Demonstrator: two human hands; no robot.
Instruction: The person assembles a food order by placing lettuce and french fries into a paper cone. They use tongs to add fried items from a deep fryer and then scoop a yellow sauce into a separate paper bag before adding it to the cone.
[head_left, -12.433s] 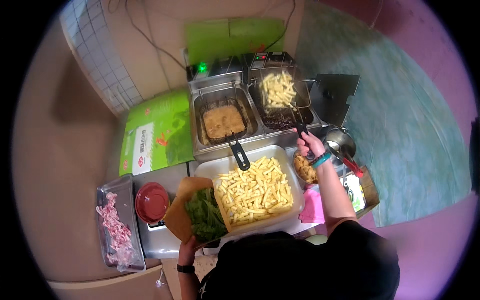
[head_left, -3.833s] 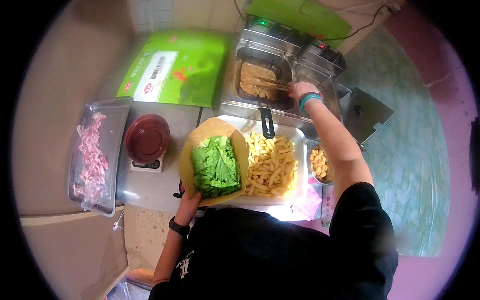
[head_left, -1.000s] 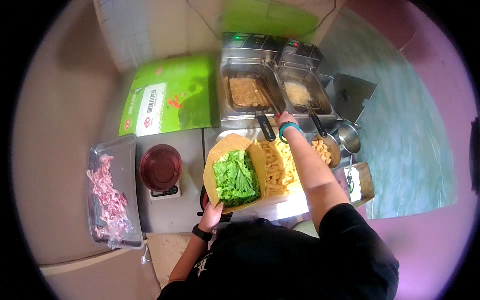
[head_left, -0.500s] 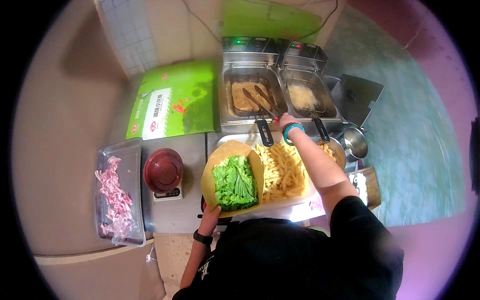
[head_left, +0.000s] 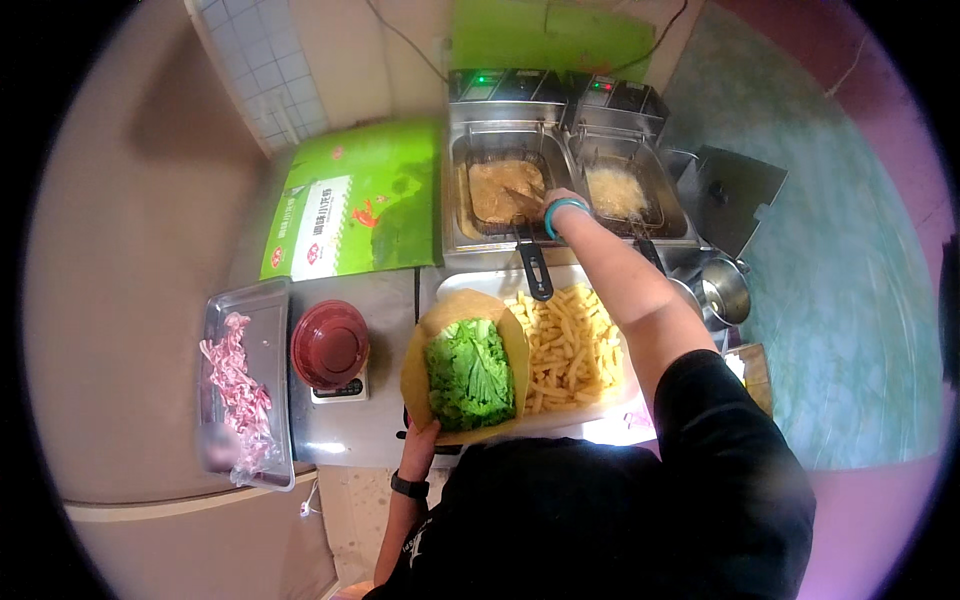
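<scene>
Working the tongs (head_left: 521, 197) in the left fryer (head_left: 470, 242) calls for a low, light touch; the right hand (head_left: 560, 203) has its fingers wrapped around them, just over the left basket (head_left: 492, 226), and their far ends dip toward the brown foam (head_left: 490, 185); whether they grip anything there I cannot tell, so feeling for weight is probably wiser than trusting the eye; slow, short strokes should limit splashing, with the knuckles best carried above the foam and away from the right fryer (head_left: 680, 218), where pale foam spreads too; the basket handle (head_left: 540, 291) juts out to the near side, close to the forearm (head_left: 615, 275), so a slightly raised elbow seems safer; the left hand (head_left: 422, 448) is clamped on the near left edge of the paper holder (head_left: 416, 375), its underside fingers hidden; lettuce (head_left: 470, 375) lies inside, and a steady, level hold beside the fries (head_left: 572, 350) should stop the leaves sliding.
</scene>
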